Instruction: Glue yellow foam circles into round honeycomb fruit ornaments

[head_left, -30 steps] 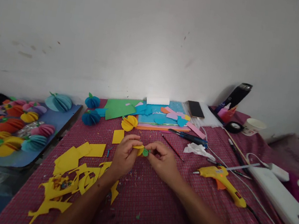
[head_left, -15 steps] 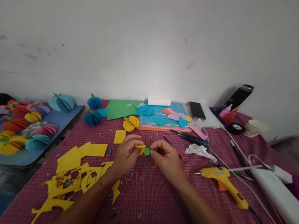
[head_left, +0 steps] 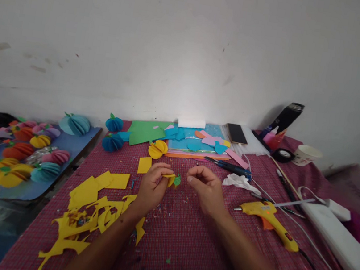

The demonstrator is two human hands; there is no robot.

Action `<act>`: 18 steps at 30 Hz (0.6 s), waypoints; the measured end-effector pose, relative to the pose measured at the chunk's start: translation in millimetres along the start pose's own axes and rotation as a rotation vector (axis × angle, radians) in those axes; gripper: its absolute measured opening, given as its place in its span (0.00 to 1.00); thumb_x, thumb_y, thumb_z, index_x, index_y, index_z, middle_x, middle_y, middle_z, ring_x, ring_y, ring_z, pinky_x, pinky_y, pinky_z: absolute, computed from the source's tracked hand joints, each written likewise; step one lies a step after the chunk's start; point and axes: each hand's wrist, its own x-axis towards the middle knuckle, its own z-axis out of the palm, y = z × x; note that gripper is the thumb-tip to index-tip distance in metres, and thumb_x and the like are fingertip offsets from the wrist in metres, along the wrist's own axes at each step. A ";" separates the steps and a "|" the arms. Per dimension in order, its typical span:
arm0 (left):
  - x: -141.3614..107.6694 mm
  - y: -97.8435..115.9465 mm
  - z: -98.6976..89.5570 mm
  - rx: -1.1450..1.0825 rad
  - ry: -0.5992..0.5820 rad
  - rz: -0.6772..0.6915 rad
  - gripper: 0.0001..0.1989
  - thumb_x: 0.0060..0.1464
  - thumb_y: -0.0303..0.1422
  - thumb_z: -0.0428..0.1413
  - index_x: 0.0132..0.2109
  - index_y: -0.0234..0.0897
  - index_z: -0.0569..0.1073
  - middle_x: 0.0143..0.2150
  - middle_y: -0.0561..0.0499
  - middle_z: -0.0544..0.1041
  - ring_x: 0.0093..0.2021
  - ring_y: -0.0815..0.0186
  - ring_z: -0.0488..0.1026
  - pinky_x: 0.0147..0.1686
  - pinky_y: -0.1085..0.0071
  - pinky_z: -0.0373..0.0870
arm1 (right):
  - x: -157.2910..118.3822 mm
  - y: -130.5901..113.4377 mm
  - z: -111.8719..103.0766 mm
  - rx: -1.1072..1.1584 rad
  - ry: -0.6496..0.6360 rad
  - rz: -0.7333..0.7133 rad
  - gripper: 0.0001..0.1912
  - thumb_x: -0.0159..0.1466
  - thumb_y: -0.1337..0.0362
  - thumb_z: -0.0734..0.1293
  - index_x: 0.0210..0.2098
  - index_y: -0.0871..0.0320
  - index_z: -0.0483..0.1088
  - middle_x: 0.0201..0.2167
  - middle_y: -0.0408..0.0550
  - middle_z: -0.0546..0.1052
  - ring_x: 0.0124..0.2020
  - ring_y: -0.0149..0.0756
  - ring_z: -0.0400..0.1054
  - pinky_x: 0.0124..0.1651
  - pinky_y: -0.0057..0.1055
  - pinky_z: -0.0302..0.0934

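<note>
My left hand [head_left: 155,183] is closed around a small yellow paper pumpkin [head_left: 171,179], most of it hidden by the fingers. A green paper leaf [head_left: 177,181] sticks out from its right end. My right hand [head_left: 205,188] is held a short way to the right of the leaf, touching nothing. Its fingers are bent, with thumb and forefinger slightly apart. Behind my left hand stands a finished-looking yellow paper pumpkin [head_left: 158,149], close to a yellow paper square [head_left: 144,165].
Yellow paper scraps [head_left: 74,227] spread at left, below yellow sheets [head_left: 84,193]. A yellow glue gun [head_left: 265,213] lies right, near a white power strip [head_left: 336,239]. Blue paper pumpkins [head_left: 112,141], a phone [head_left: 237,133] and a paper cup [head_left: 306,155] stand farther back.
My right hand has let go of the green leaf and moved a little to the right. My left hand stays in place with the yellow pumpkin.
</note>
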 end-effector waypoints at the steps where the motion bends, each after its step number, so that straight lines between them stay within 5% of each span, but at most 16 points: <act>1: 0.5 0.6 0.4 -0.035 0.011 -0.038 0.08 0.64 0.30 0.55 0.41 0.40 0.80 0.49 0.46 0.79 0.50 0.61 0.75 0.53 0.62 0.70 | 0.9 1.3 -1.7 -0.006 0.012 -0.001 0.06 0.58 0.61 0.74 0.32 0.55 0.74 0.28 0.42 0.73 0.30 0.33 0.64 0.34 0.30 0.59; 4: 1.0 1.2 1.9 -0.191 0.043 -0.226 0.07 0.62 0.34 0.58 0.41 0.39 0.80 0.44 0.47 0.80 0.46 0.62 0.76 0.49 0.65 0.71 | 3.1 1.6 -4.2 -0.051 -0.001 0.007 0.07 0.59 0.59 0.73 0.33 0.55 0.75 0.29 0.42 0.73 0.30 0.34 0.65 0.35 0.30 0.60; 8: -1.3 -0.6 4.9 -0.428 0.050 -0.459 0.11 0.58 0.39 0.63 0.43 0.37 0.79 0.36 0.52 0.79 0.35 0.67 0.73 0.37 0.73 0.69 | 3.1 -1.2 -0.2 -0.074 -0.195 0.052 0.11 0.59 0.57 0.74 0.39 0.56 0.76 0.36 0.45 0.78 0.38 0.37 0.70 0.43 0.34 0.64; 12: -4.2 0.5 9.1 -0.590 0.021 -0.509 0.14 0.56 0.40 0.65 0.44 0.36 0.78 0.37 0.52 0.79 0.34 0.69 0.72 0.37 0.74 0.69 | 1.9 0.6 4.8 -0.045 -0.319 0.061 0.14 0.60 0.54 0.74 0.39 0.57 0.77 0.36 0.45 0.79 0.38 0.37 0.72 0.44 0.35 0.65; 18: -0.8 12.1 9.0 -0.863 -0.010 -0.598 0.18 0.54 0.43 0.66 0.47 0.37 0.77 0.43 0.47 0.81 0.40 0.63 0.78 0.40 0.68 0.74 | 2.8 3.8 2.0 0.027 -0.249 0.115 0.15 0.59 0.53 0.76 0.37 0.57 0.78 0.32 0.43 0.78 0.33 0.35 0.70 0.41 0.32 0.63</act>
